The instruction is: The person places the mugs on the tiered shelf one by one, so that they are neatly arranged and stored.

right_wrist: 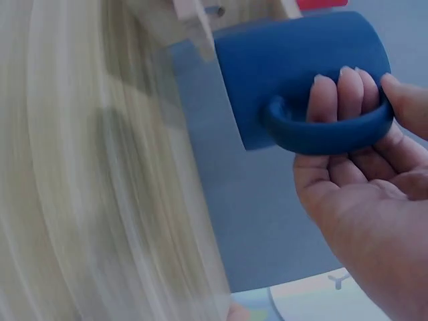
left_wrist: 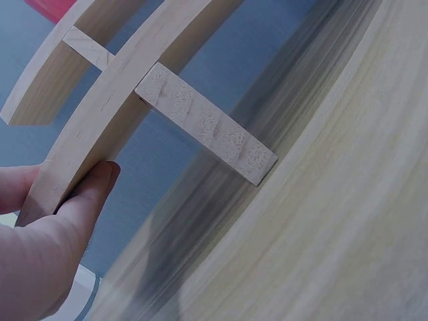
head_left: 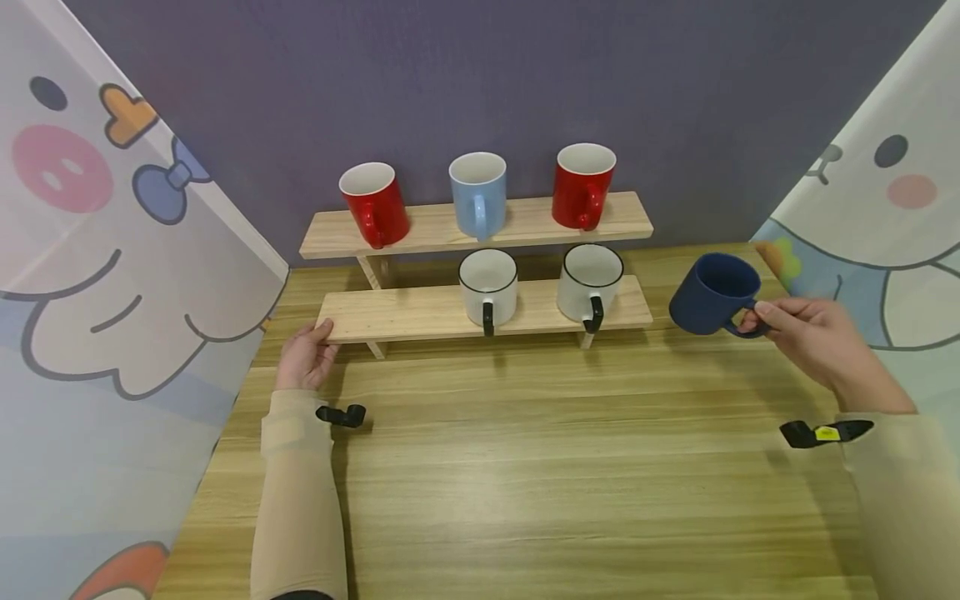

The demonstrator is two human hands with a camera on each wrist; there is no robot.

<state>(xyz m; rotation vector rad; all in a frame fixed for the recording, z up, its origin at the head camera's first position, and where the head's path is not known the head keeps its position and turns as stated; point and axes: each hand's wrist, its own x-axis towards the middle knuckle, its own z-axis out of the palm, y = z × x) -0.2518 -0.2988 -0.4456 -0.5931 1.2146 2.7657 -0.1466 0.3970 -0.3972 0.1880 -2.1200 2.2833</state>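
Note:
In the head view my right hand (head_left: pixel 813 337) grips a dark blue mug (head_left: pixel 701 296) by its handle, to the right of a two-tier wooden shelf. The right wrist view shows several fingers passed through the handle of the blue mug (right_wrist: pixel 301 67), which is off the table. My left hand (head_left: pixel 303 358) pinches the left end of the lower shelf board (head_left: pixel 397 314), thumb on top. The left wrist view has the board (left_wrist: pixel 100 120) between thumb and fingers. Two white mugs with black rims and handles, one (head_left: pixel 487 287) mid-board and another (head_left: pixel 590 283) farther right, stand on the lower board.
Along the upper board (head_left: pixel 427 225) stand a red mug (head_left: pixel 378 208), a light blue mug (head_left: pixel 478 196) and a second red mug (head_left: pixel 582 187). A wooden table (head_left: pixel 562 467) lies below. Cartoon-printed panels (head_left: pixel 75 250) flank both sides, and a dark grey-purple wall (head_left: pixel 480 75) rises behind.

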